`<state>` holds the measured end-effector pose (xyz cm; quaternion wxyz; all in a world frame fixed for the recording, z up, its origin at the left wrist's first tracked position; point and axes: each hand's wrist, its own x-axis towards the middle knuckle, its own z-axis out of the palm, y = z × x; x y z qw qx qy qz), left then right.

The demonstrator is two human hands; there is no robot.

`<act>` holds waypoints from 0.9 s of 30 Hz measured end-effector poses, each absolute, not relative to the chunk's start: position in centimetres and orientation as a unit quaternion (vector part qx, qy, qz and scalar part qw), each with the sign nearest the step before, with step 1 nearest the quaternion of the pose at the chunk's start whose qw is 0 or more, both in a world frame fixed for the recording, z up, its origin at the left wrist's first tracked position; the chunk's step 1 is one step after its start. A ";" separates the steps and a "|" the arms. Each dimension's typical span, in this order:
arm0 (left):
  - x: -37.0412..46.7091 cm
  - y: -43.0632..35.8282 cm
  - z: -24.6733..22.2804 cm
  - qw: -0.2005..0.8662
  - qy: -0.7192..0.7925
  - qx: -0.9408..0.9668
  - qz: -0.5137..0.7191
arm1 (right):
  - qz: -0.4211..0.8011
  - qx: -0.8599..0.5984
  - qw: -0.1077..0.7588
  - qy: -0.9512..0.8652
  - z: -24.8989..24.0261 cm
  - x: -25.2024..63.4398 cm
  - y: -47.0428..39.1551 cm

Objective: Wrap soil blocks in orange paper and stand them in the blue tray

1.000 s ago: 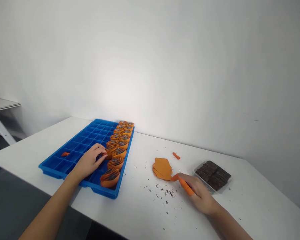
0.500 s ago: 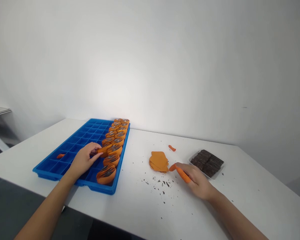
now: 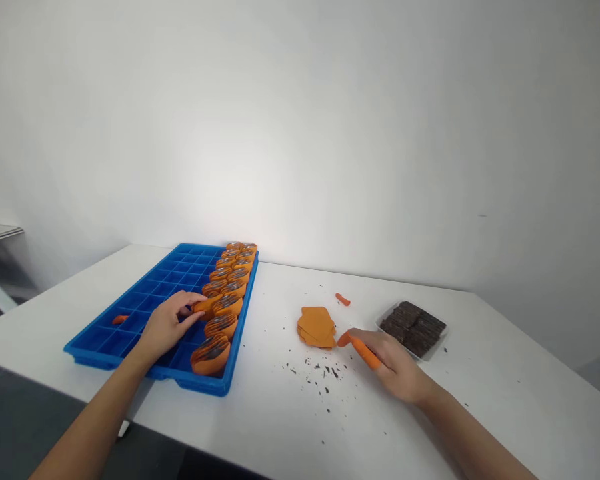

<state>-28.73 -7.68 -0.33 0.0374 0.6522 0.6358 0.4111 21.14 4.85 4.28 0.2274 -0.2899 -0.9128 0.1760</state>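
Observation:
At the blue compartment tray (image 3: 125,293), my left hand (image 3: 170,323) pinches an orange folded bundle (image 3: 207,307) between thumb and fingers. The bundle sits low, beside filled compartments; its underside is hidden. More curved orange bundles (image 3: 211,355) with dark, layered upper edges stand in the tray's right columns. My right hand (image 3: 393,365) rests on the table with orange finger cots on two digits. Its fingertips are apart, just right of a small stack of flat orange sheets (image 3: 316,327); whether they touch the stack I cannot tell.
A clear plastic box (image 3: 430,353) of dark brown strips (image 3: 414,328) stands behind my right hand. Dark crumbs (image 3: 327,370) are scattered before the stack. One loose orange finger cot (image 3: 343,299) lies behind it, and another orange piece (image 3: 120,319) lies in the tray.
The whole view has shifted slightly. My left hand still grips the bundle in the tray, and my right hand stays beside the stack with little visible movement.

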 end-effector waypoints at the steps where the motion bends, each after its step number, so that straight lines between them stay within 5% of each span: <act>1: -28.8 -7.6 -0.4 0.039 0.637 0.652 0.410 | 0.178 -0.291 0.221 -0.914 4.3 21.1 4.9; 20: -27.3 -8.1 1.0 -0.021 0.621 0.680 0.390 | 0.175 -0.306 0.192 -0.916 4.8 20.7 4.6; 27: -27.0 -9.5 2.0 -0.120 0.591 0.541 0.587 | 0.160 -0.303 0.209 -0.916 4.9 20.8 4.3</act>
